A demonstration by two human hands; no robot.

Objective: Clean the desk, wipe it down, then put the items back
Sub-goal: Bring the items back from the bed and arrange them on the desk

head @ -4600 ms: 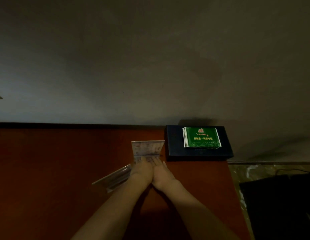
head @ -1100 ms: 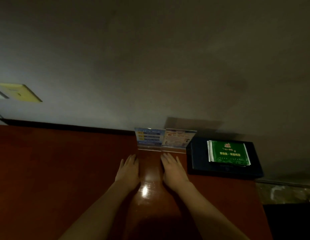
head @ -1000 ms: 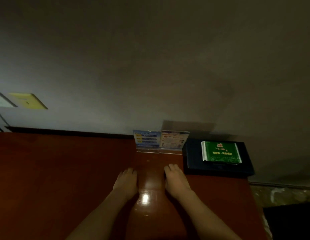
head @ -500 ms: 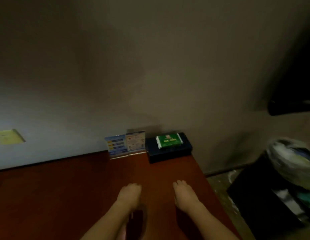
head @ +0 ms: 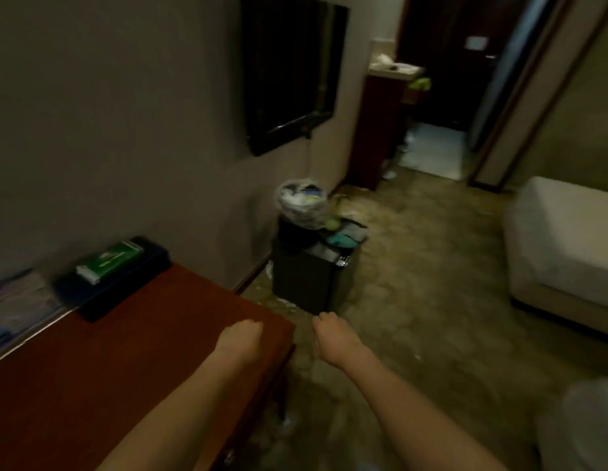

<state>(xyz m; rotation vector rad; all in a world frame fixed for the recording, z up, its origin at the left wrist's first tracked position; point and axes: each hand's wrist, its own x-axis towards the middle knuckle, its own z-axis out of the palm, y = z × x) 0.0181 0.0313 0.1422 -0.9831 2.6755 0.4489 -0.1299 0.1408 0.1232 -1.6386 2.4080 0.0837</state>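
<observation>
I am reading everything off the desk, the red-brown top filling the lower left. The left hand is hovering over its right end, just inside the corner, fingers loosely curled and holding nothing; the right hand is hanging past the desk's right edge, over the floor, equally empty and relaxed, and the two hands are apart with the desk corner between them. At the desk's far edge, against the wall, the dark tray is sitting with the green packet lying on top of it, and to the left of that tray, at the frame's border, the leaflet stand is showing only as a blur (I cannot read its panels now). I judge these are pushed back to the wall to leave the working surface free, which fits items already being returned. Compared with a second ago, the view is swinging right: then both hands were lying flat on the desk in front of the stand, close together; now they are lifting off and spreading, and a full bin beyond the desk's right end, a wall screen above it, and a pale sofa farther right are coming into sight.
</observation>
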